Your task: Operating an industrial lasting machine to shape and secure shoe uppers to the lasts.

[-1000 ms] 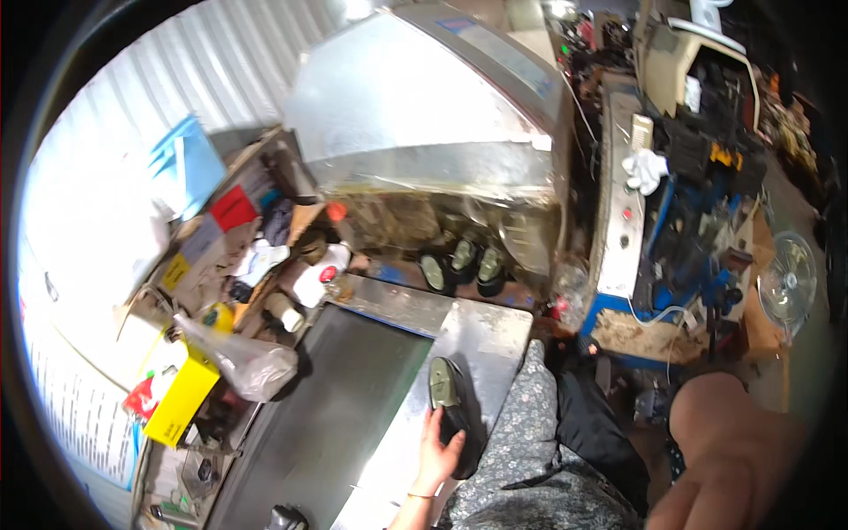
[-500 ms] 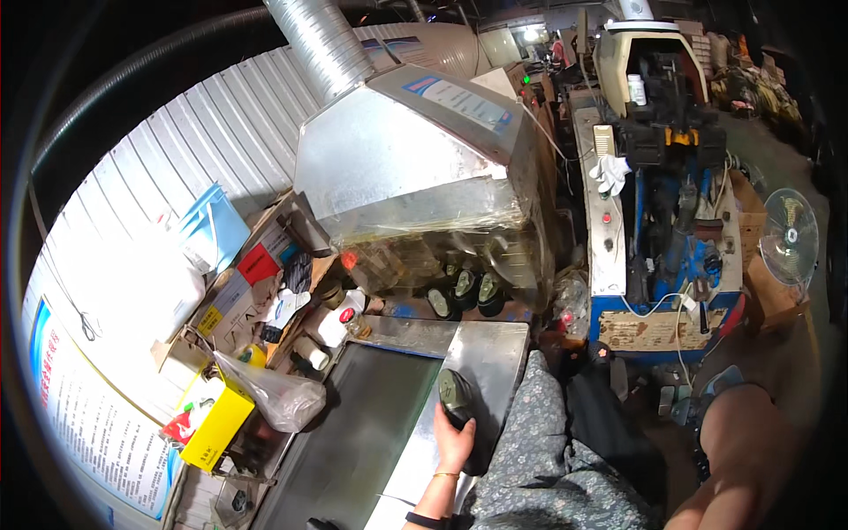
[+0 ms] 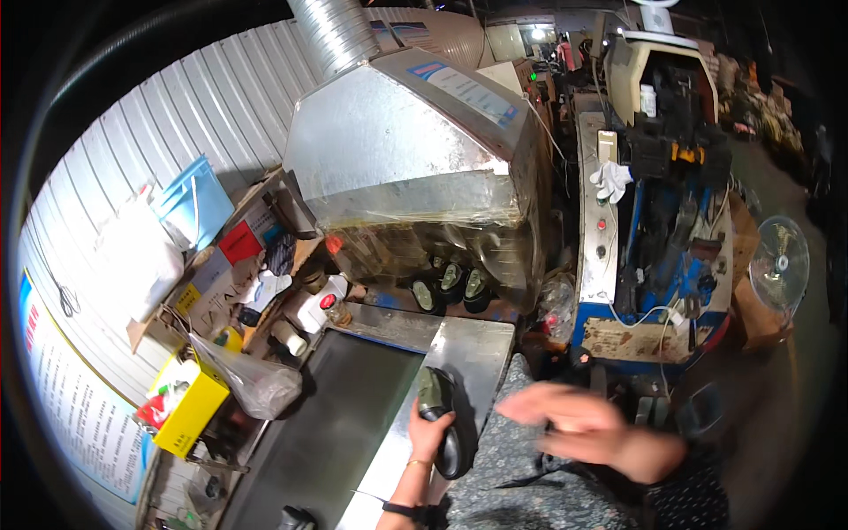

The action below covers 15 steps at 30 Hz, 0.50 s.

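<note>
On the bare metal strip beside the dark belt (image 3: pixel 353 397), my left hand (image 3: pixel 427 436) is closed around a shoe (image 3: pixel 431 393) with a green upper and black sole. The shoe's toe points away from me, and its black lower part lies to the right of my fingers. My right hand (image 3: pixel 574 424) is over my flowered apron (image 3: pixel 521 490), blurred by motion, its fingers stretched toward the left with nothing visible in them. At the bottom edge, part of another dark shoe (image 3: pixel 298 518) shows on the belt. Several green-and-black shoes (image 3: pixel 426 297) stand under the metal hood.
A large metal hood (image 3: pixel 397 141) with a duct rises ahead. Along the left are a yellow box (image 3: pixel 190 411), a plastic bag (image 3: pixel 261 380) and a white bottle (image 3: pixel 314 305). A blue-framed machine (image 3: pixel 654 340), a white glove (image 3: pixel 610 181) and a fan (image 3: pixel 779 265) are at right.
My right hand has swung in from the right to over the apron. The left hand keeps its hold while the shoe has tilted, showing more of its black part. The view has shifted slightly.
</note>
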{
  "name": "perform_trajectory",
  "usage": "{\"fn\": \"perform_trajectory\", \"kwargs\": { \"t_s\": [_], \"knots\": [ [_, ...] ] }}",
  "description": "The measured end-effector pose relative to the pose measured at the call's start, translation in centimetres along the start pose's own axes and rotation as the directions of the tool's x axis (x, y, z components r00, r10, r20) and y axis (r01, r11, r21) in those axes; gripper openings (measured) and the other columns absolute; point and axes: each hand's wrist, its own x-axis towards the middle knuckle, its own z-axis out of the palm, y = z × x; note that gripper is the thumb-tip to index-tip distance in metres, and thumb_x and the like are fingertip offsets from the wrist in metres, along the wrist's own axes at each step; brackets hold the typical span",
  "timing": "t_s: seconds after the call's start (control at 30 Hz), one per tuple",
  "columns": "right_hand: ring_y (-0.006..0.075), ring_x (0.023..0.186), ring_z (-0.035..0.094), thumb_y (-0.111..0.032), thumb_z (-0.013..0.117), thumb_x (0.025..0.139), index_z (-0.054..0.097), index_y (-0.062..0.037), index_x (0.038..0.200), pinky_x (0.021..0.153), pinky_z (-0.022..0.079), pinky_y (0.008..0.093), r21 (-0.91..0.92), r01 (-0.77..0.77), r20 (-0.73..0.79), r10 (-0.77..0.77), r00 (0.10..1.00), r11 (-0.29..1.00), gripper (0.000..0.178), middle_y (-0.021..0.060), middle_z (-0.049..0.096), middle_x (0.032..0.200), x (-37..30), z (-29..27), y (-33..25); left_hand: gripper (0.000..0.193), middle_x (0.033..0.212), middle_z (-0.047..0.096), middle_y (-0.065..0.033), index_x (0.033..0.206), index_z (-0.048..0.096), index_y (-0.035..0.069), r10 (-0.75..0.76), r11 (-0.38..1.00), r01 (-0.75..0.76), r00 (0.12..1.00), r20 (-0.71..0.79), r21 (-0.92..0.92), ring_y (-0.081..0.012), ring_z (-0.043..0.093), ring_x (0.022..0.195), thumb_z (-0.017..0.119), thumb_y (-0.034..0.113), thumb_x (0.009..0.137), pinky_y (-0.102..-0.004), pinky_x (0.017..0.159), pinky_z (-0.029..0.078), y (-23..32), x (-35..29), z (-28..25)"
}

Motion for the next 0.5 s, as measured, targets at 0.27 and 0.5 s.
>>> {"fn": "perform_trajectory", "kwargs": {
  "t_s": [0.27,0.5],
  "knots": [
    [0.0163,0.126,0.049,-0.003,0.068,0.081,0.025,-0.0071,0.155,0.104,0.040,0.0304,0.741,-0.370,-0.253,0.743,0.620,0.561,0.086,0.0085,0.042,0.149,-6.2,-1.4,11.2,0.059,0.132,0.052,-0.0090,0.140,0.038,0.004,0.144,0.556,0.297,0.886,0.442,-0.777,-0.0205,0.049,0.122,0.068,0.010,0.090,-0.0358,0.106,0.037,10.8,-6.0,8.0],
    [0.0255,0.137,0.042,-0.012,0.079,0.072,0.043,0.0003,0.145,0.112,0.034,0.0364,-0.257,-0.567,-0.684,0.267,0.679,0.782,0.082,0.0163,0.044,0.148,-7.3,-17.7,-0.1,0.030,0.116,0.068,-0.0158,0.121,0.065,0.006,0.351,0.853,-0.522,0.602,0.717,0.021,-0.0229,0.066,0.109,0.064,0.021,0.095,-0.0316,0.094,0.050,2.7,-7.2,8.4]
  ]
}}
